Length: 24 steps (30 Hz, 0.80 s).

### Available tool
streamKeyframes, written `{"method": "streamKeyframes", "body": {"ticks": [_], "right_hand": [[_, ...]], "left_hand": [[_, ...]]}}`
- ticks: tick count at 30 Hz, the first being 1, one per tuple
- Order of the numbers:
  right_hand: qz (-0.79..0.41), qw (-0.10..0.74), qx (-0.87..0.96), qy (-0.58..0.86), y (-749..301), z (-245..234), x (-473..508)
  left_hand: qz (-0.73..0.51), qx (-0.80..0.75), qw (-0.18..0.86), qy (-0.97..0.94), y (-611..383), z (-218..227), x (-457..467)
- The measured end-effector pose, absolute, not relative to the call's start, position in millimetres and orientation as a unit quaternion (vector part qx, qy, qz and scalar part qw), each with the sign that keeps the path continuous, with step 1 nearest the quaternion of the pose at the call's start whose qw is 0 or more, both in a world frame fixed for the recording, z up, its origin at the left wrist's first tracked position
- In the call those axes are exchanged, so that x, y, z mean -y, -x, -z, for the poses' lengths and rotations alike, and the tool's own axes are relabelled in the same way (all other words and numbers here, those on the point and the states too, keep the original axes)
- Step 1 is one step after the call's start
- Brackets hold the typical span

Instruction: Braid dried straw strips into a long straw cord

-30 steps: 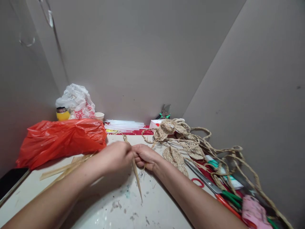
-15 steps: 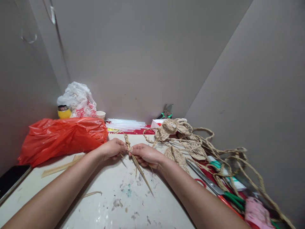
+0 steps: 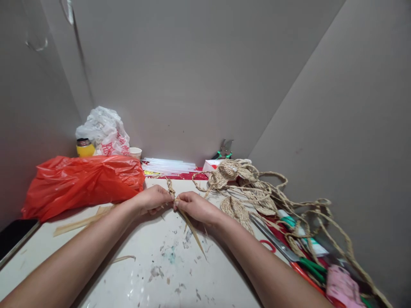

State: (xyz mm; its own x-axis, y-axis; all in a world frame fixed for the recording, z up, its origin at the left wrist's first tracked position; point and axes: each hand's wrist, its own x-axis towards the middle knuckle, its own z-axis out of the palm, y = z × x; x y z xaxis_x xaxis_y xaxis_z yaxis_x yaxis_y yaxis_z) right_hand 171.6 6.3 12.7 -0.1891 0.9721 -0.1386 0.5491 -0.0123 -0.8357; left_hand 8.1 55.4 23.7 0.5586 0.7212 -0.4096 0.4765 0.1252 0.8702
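My left hand point(image 3: 156, 199) and my right hand point(image 3: 192, 206) meet near the middle of the white table point(image 3: 154, 248). Between their fingertips they pinch a tan braid of dried plant fibre point(image 3: 170, 186), its plaited end sticking up past the fingers. Loose flat strands point(image 3: 194, 234) of the braid trail down toward me from beneath my right hand. The fingertips nearly touch, and the exact grip on each strand is too small to make out.
A red plastic bag point(image 3: 83, 184) and a dark phone-like slab point(image 3: 16, 239) lie left. Braided rope point(image 3: 236, 209), scissors point(image 3: 279, 244) and a pink roll-like object point(image 3: 343, 286) crowd the right. Pruning shears point(image 3: 225, 149) and clear sticks point(image 3: 168, 166) are at the back, before a grey wall.
My fingers have shifted slightly around the braid, and the trailing strands have swung a little. The view has moved slightly. Both hands keep their hold.
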Motion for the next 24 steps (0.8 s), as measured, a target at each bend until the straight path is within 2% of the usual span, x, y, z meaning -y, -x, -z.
{"method": "streamKeyframes", "body": {"ticks": [5, 11, 16, 21, 24], "right_hand": [[-0.404, 0.243, 0.663, 0.581, -168.0, -16.2, -4.2], [-0.3, 0.197, 0.717, 0.597, -172.2, -17.9, -2.8], [-0.25, 0.192, 0.733, 0.603, -174.6, -20.5, 0.0], [-0.337, 0.203, 0.68, 0.619, -164.5, -27.8, 5.0], [-0.384, 0.213, 0.651, 0.619, -156.1, -25.3, 7.7]], "left_hand": [[-0.105, -0.486, 0.556, -0.666, -11.2, -24.5, -50.5], [-0.112, -0.502, 0.555, -0.653, -12.7, -21.8, -50.0], [-0.122, -0.508, 0.54, -0.66, -14.8, -20.3, -49.2], [-0.134, -0.509, 0.551, -0.648, -15.4, -18.7, -48.4], [-0.143, -0.487, 0.609, -0.609, -13.0, -16.8, -49.8]]}}
